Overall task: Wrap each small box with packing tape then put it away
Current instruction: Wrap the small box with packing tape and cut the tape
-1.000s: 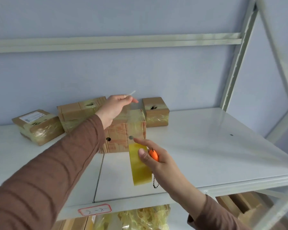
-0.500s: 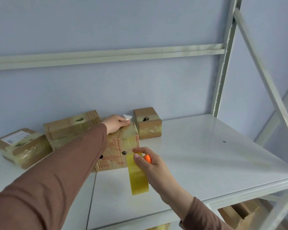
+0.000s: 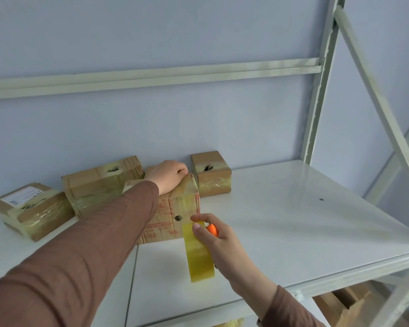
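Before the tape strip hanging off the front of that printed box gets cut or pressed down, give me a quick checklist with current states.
1. Printed box steadied: ok, left hand rests on its top back edge.
2. Tape strip under control: ok, right hand pinches it near the box front.
3. Strip joined to the box: ok, it runs down from the front face.
4. Orange cutter ready: cannot tell, only its tip shows behind the fingers.
5. Shelf space for putting away: ok, bare surface to the right.
6. Small cube box clear of the work: ok, stands apart behind.
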